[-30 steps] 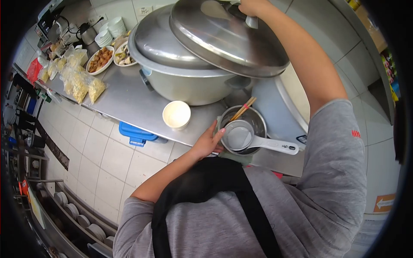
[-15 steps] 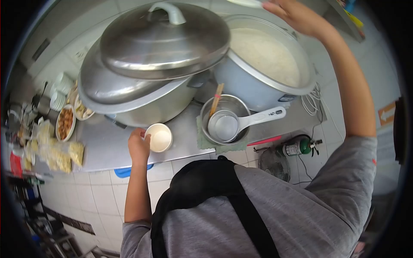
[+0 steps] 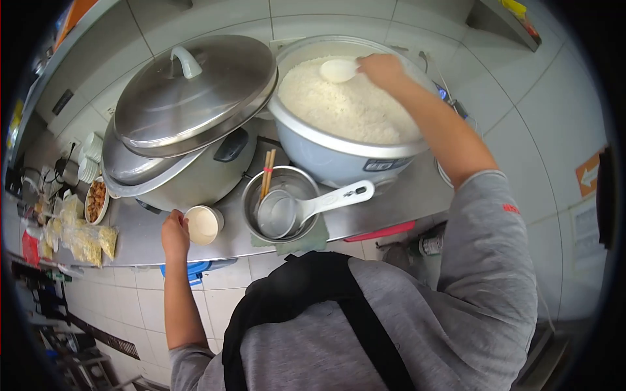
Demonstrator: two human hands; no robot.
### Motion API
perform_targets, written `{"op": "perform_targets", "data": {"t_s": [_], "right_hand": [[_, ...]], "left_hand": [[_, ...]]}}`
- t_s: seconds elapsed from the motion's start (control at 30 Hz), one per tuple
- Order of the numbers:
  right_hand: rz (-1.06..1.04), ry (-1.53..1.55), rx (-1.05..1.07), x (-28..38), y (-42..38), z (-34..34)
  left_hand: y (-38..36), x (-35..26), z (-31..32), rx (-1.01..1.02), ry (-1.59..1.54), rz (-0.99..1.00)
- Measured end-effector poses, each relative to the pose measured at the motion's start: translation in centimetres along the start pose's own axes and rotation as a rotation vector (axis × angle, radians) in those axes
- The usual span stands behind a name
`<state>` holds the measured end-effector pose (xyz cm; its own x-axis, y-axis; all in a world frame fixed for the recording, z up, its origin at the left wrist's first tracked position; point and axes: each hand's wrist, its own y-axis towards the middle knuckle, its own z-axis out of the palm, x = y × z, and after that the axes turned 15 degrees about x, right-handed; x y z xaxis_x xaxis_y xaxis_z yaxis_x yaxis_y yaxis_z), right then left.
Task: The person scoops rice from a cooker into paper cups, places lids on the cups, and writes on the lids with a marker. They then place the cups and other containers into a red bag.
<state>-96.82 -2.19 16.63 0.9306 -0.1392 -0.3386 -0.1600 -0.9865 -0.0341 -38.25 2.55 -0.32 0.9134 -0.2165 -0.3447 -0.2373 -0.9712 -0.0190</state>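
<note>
Right hand (image 3: 385, 72): I see it gripping the white paddle (image 3: 338, 70) over the rice pot (image 3: 319, 146).
Left hand (image 3: 175, 236): gripping the cup (image 3: 204, 225), front-left of the rice pot.

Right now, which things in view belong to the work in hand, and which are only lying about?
In use, it seems:
right hand, holding the white paddle over the rice
blue-grey rice pot
left hand, at the white cup

Apparently not in use:
metal lids on the other pot
metal bowl with the ladle and chopsticks
bagged food
</note>
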Motion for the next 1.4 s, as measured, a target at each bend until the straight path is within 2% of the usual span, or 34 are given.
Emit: {"op": "perform_targets", "data": {"t_s": [0.1, 0.17, 0.27, 0.3, 0.33, 0.4, 0.5, 0.53, 0.6, 0.63, 0.67, 0.73, 0.77, 0.83, 0.87, 0.93, 0.97, 1.03, 1.07, 1.13, 1.17, 1.23, 1.3, 1.33, 1.4], "right_hand": [[-0.267, 0.036, -0.039, 2.3, -0.3, -0.6], [-0.387, 0.055, -0.026, 3.0, -3.2, -1.6], [-0.569, 0.027, 0.008, 1.7, -6.2, -2.6], [-0.629, -0.012, 0.022, 0.8, -6.4, -2.4], [-0.644, -0.009, 0.012, -0.5, -5.4, -2.3], [-0.332, 0.036, 0.042, -3.5, -1.7, -2.2], [-0.282, 0.089, 0.073, -2.9, 1.5, 0.9], [-0.405, 0.074, -0.138, -1.4, 1.3, 2.7], [-0.543, -0.045, -0.067, 0.7, -2.6, 0.3], [-0.610, -0.077, -0.062, 0.5, -4.6, -0.6], [-0.590, -0.070, -0.048, -0.2, -6.3, -1.0], [-0.700, -0.182, -0.010, -1.6, -8.4, -1.3], [-0.674, -0.177, -0.006, -2.9, -7.1, -0.5], [-0.565, 0.124, -0.269, -6.0, -2.3, 1.7], [-0.554, 0.128, -0.266, -6.5, -0.7, 2.4], [-0.188, 0.027, 0.050, -5.7, 1.0, 2.3], [-0.184, 0.034, 0.048, -4.8, 0.8, 2.3], [-0.446, -0.024, 0.034, -1.8, -3.5, 1.0], [-0.446, -0.016, 0.037, -0.7, -6.3, 0.3], [-0.448, -0.212, 0.054, 1.1, -10.5, -1.2], [-0.559, -0.016, 0.028, -1.0, -9.0, -0.6], [-0.395, 0.158, -0.003, -4.1, -5.3, 0.3], [-0.022, -0.054, -0.062, -6.5, -1.5, 2.3], [-0.033, -0.056, -0.064, -6.1, -1.7, 3.1], [-0.157, -0.211, -0.012, -4.4, -2.1, 4.2]], "left_hand": [[0.1, 0.1, 0.8, -0.028, -0.061, -0.029], [0.3, 0.9, 2.4, -0.036, -0.085, -0.067], [0.0, 0.3, 3.7, -0.170, 0.107, -0.042], [-0.3, -0.8, 3.3, -0.078, 0.040, -0.090], [-0.5, -1.4, 2.8, 0.015, -0.029, -0.136], [-0.3, -2.2, 2.1, 0.044, -0.097, -0.196], [-1.0, -2.2, 1.8, 0.091, -0.226, -0.241], [-0.8, -2.2, 1.5, 0.092, -0.288, -0.233], [-1.4, -2.2, 1.2, 0.114, -0.370, -0.241], [-1.6, -2.1, 1.0, 0.143, -0.440, -0.276], [-1.5, -2.2, 0.8, 0.172, -0.509, -0.307], [-2.0, -2.0, 0.3, 0.216, -0.514, -0.328], [-2.1, -2.2, 0.3, 0.225, -0.505, -0.304], [-2.3, -2.7, 0.4, 0.199, -0.716, -0.357], [-2.1, -3.0, 0.5, 0.206, -0.710, -0.349], [-2.0, -3.2, 0.3, 0.229, -0.678, -0.327], [-1.8, -3.3, 0.1, 0.267, -0.631, -0.335], [-1.8, -3.6, -0.2, 0.271, -0.634, -0.356], [-1.9, -3.6, -0.4, 0.274, -0.642, -0.378], [-2.0, -4.2, -1.1, 0.284, -0.705, -0.386], [-2.2, -4.4, -1.3, 0.296, -0.772, -0.396], [-2.3, -3.9, -1.8, 0.327, -0.830, -0.387], [-2.6, -4.4, -2.6, 0.330, -0.926, -0.375], [-3.1, -4.6, -2.9, 0.324, -0.930, -0.384], [-4.1, -4.2, -3.3, 0.238, -1.135, -0.240]]}}
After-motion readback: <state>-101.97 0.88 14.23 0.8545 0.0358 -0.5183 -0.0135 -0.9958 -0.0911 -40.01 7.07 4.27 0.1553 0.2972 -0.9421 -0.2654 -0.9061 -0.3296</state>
